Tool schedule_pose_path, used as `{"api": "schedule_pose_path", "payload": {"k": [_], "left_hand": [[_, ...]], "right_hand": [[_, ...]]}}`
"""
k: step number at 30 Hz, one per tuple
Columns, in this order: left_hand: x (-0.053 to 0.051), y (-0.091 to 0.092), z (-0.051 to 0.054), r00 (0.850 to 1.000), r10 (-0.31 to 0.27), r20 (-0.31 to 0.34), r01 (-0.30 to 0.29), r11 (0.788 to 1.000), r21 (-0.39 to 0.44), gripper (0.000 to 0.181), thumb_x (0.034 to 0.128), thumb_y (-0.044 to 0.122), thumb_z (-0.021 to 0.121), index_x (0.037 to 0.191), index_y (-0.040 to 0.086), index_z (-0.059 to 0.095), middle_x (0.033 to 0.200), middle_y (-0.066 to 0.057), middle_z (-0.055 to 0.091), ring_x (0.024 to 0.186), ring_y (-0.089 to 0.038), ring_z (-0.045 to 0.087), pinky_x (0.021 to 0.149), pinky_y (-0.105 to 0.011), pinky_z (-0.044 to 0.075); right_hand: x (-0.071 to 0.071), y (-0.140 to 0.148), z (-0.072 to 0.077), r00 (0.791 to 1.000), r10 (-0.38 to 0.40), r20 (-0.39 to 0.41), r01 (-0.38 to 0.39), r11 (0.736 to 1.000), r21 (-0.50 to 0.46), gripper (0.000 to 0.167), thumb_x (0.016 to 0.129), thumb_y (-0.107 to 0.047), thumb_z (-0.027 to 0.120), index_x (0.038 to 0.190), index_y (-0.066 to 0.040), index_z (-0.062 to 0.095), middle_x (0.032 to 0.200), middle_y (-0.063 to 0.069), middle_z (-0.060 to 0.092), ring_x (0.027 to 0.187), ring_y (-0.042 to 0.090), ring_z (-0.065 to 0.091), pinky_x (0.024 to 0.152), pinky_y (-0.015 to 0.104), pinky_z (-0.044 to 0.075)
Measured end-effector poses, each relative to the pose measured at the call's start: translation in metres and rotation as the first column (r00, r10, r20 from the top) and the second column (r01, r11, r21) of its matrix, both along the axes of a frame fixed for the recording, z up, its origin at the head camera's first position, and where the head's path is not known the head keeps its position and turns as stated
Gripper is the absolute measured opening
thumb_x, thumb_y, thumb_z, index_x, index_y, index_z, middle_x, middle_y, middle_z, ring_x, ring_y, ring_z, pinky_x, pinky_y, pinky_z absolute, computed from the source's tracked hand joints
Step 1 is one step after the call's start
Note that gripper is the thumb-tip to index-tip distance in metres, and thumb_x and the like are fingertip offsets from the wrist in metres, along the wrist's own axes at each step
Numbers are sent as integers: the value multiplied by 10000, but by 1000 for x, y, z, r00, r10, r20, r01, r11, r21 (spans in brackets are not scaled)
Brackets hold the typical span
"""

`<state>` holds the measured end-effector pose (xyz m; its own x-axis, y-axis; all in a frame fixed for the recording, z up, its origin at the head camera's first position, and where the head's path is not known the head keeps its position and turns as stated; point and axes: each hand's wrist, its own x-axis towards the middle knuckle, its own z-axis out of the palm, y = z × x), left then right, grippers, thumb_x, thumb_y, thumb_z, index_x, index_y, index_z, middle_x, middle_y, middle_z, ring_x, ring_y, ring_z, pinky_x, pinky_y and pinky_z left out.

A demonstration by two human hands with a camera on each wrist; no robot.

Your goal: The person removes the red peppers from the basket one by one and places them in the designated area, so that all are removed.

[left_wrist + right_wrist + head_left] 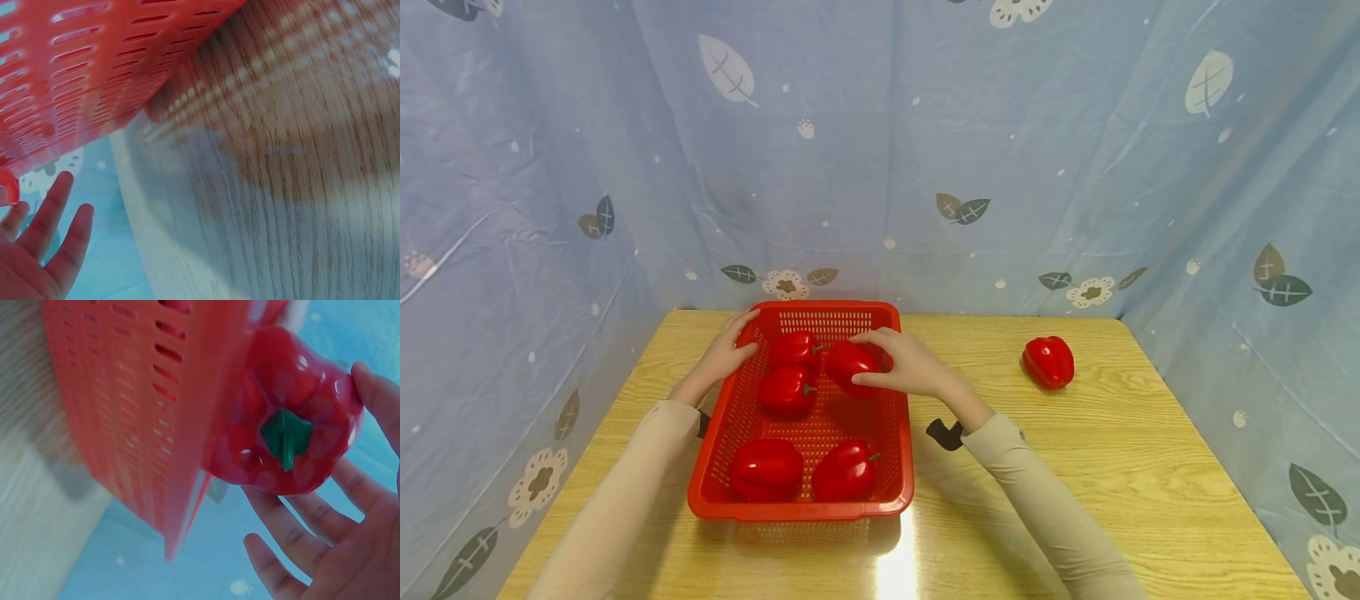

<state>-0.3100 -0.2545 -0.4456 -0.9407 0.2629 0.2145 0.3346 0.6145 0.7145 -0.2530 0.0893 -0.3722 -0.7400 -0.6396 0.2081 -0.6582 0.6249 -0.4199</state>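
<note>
At the right rim of the red plastic basket [805,510], toward its far right corner, we see a glossy red pepper [847,360], plump and lobed, with a stubby green stem [286,440]. The right hand [904,363] holds it between thumb and fingers. By the basket's left rim, the left hand [724,355] has its fingers loosely spread; we cannot tell whether it touches the plastic. Rounded at the corners and slotted along its walls, the basket stands left of centre on the wood-grained worktop [1120,450], close to the far edge. Inside we find two shiny peppers [786,390] toward its far left corner and two more peppers [767,469] along its near edge. Near the worktop's far right corner lies a smooth, ridged lone pepper [1048,362]. Behind, we see a creased blue curtain [850,167] with leaf prints.
</note>
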Motion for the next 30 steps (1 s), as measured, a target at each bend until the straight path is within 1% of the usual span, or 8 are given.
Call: {"api": "schedule_pose_path", "payload": {"k": [6, 10, 11, 14, 17, 18, 22, 30], "left_hand": [[0, 0, 2, 1000, -3, 8, 3, 1000, 6, 601, 876, 33, 506, 1431, -9, 279, 1481, -287, 151, 1335, -478, 180, 1039, -626, 214], [-1, -1, -1, 999, -34, -38, 36, 998, 52, 599, 871, 119, 505, 1430, 29, 308, 1465, -295, 178, 1318, -494, 192, 1023, -646, 205], [-1, -2, -2, 997, -45, -68, 50, 997, 67, 593, 877, 154, 501, 1434, 63, 318, 1465, -275, 196, 1328, -460, 205, 1050, -600, 218], [-2, -3, -5, 994, -61, -92, 68, 994, 80, 604, 869, 202, 499, 1437, 92, 324, 1452, -273, 214, 1310, -458, 224, 1041, -597, 224], [-3, -2, -4, 996, -45, -76, 51, 996, 72, 600, 869, 150, 498, 1433, 55, 317, 1446, -290, 213, 1306, -468, 226, 1042, -598, 223], [-4, -2, -3, 998, -32, -47, 35, 998, 59, 602, 864, 112, 498, 1428, 23, 309, 1443, -311, 202, 1296, -499, 217, 1018, -642, 210], [-4, -1, 2, 1000, 1, 0, -1, 1000, 15, 600, 873, 24, 507, 1429, -8, 284, 1459, -299, 189, 1321, -474, 212, 1042, -616, 214], [-4, 0, 0, 1000, -2, -9, 3, 1000, 13, 612, 857, 3, 517, 1425, -16, 289, 1462, -294, 196, 1332, -458, 209, 1049, -607, 214]], "right_hand": [[-2, 15, 8, 996, -83, 36, 87, 990, -113, 596, 795, -443, 685, 1311, -201, 513, 1199, -9, 591, 1015, 158, 562, 837, 343, 493], [-4, 27, 12, 989, -140, 56, 148, 974, -172, 596, 796, -429, 690, 1314, -197, 512, 1160, 3, 596, 971, 169, 546, 790, 347, 488], [-5, 30, 12, 987, -151, 59, 160, 970, -184, 599, 798, -425, 689, 1318, -188, 508, 1168, 11, 591, 972, 174, 544, 786, 351, 489], [-7, 39, 13, 980, -190, 64, 199, 955, -218, 603, 803, -409, 690, 1326, -176, 501, 1243, 20, 561, 997, 186, 543, 798, 367, 486], [-10, 49, 12, 971, -227, 76, 239, 937, -256, 597, 810, -387, 690, 1330, -171, 493, 1249, 23, 552, 1004, 195, 535, 800, 377, 481], [-11, 52, 11, 967, -241, 78, 253, 929, -269, 595, 810, -383, 692, 1329, -172, 492, 1244, 24, 552, 1003, 200, 529, 797, 380, 477], [-13, 65, 7, 952, -293, 93, 307, 897, -318, 595, 809, -370, 695, 1329, -168, 487, 1222, 39, 550, 1020, 219, 512, 823, 395, 448], [-16, 94, -4, 927, -331, 174, 373, 852, -368, 609, 825, -331, 686, 1350, -128, 454, 1284, 91, 497, 1071, 270, 482, 913, 452, 406]]}}
